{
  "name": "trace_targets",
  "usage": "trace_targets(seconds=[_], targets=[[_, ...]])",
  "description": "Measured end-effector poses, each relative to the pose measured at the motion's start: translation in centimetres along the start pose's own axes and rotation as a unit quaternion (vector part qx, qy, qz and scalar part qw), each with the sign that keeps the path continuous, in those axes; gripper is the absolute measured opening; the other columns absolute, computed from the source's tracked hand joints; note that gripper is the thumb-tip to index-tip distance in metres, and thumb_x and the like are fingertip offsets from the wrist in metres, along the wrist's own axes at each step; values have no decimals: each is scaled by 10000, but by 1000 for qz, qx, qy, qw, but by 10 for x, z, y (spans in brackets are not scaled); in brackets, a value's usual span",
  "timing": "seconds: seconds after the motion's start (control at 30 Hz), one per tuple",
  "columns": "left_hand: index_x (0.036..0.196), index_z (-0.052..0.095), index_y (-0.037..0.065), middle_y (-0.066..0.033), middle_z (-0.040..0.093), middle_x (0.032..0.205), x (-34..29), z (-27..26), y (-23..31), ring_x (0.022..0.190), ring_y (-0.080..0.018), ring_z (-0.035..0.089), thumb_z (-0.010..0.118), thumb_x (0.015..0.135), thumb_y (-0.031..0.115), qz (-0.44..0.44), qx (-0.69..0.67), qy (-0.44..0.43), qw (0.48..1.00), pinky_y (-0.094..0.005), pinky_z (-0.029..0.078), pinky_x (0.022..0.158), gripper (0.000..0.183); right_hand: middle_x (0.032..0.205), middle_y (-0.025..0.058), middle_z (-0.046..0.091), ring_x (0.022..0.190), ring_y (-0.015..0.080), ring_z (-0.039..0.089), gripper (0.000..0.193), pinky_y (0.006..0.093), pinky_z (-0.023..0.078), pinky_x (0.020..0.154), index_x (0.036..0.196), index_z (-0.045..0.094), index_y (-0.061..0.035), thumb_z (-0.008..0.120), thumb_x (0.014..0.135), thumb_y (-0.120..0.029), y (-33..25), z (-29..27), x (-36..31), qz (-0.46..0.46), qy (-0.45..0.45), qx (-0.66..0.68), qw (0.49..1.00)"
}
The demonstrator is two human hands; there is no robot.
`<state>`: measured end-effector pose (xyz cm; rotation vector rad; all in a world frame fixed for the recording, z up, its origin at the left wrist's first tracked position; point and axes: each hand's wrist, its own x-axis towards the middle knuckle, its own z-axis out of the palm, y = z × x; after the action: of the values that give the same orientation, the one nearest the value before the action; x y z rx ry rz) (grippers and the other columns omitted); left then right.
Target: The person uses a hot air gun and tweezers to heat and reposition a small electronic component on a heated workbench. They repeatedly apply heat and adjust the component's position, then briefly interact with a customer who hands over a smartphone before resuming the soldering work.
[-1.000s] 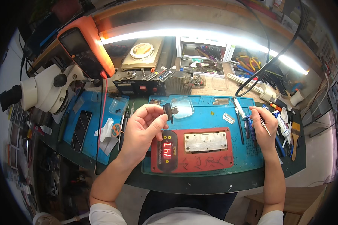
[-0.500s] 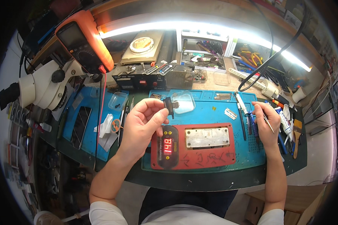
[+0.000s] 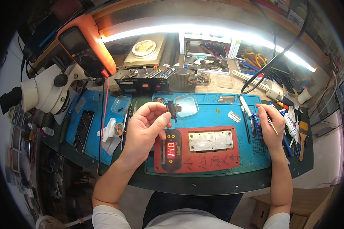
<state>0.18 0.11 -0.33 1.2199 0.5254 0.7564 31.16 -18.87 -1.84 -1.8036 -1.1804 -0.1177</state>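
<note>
Pinched between thumb and fingers of my left hand (image 3: 149, 124) is a small flat black part (image 3: 171, 109) with a narrow tab on its right side. It is held up above the left end of a red heating plate (image 3: 214, 164), whose display (image 3: 171, 150) is lit and whose silver metal block (image 3: 211, 140) is bare. Behind the part lies a shallow clear dish (image 3: 190, 105). My right hand (image 3: 273, 128) is closed around slim metal tweezers (image 3: 270, 123), tips pointing down and right, over the right side of the blue mat (image 3: 218, 114).
To the left, a white microscope (image 3: 46, 89) and an orange multimeter (image 3: 86, 45) with hanging leads. A dark phone (image 3: 83, 131) lies on the left mat. At right are a flat brush (image 3: 302, 139), a white tube (image 3: 289, 123) and pens. A black cable loops at upper right.
Both hands stay nearly still, with the black part and the tweezers still held. The whole view has shifted very slightly.
</note>
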Motion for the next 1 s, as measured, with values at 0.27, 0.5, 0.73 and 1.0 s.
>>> trace_targets(seconds=[0.27, 0.5, 0.73, 1.0], targets=[[1184, 609, 28, -32, 678, 990, 0, 3, 0, 858, -74, 654, 661, 1012, 38, -1, 5, 8, 1000, -174, 505, 577, 180, 831, 120, 715, 727, 175, 666, 155, 302, 511, 690, 1051, 757, 37, 672, 980, -72, 2, 1, -1, -1, 3, 0, 1000], [1186, 610, 31, -34, 679, 993, 0, 2, 0, 861, -78, 655, 664, 1011, 40, 0, 7, 8, 1000, -175, 504, 575, 184, 842, 124, 721, 738, 176, 674, 161, 303, 516, 698, 1051, 758, 37, 668, 982, -78, -2, 1, 0, 4, -4, -7, 1000], [1190, 608, 32, -36, 680, 988, 0, 2, 0, 856, -74, 655, 668, 1009, 45, -1, 4, 10, 1000, -175, 505, 578, 191, 868, 134, 735, 750, 183, 683, 166, 304, 522, 710, 1053, 759, 38, 664, 982, -79, -1, 0, 0, 0, -7, -9, 1000], [1215, 598, 25, -64, 676, 968, 4, -9, 5, 820, -69, 640, 640, 1019, 78, -66, -69, 4, 995, -172, 504, 589, 208, 859, 131, 734, 739, 179, 686, 159, 300, 522, 699, 1051, 761, 35, 671, 979, -73, 0, 2, -1, 4, -9, -9, 1000]])
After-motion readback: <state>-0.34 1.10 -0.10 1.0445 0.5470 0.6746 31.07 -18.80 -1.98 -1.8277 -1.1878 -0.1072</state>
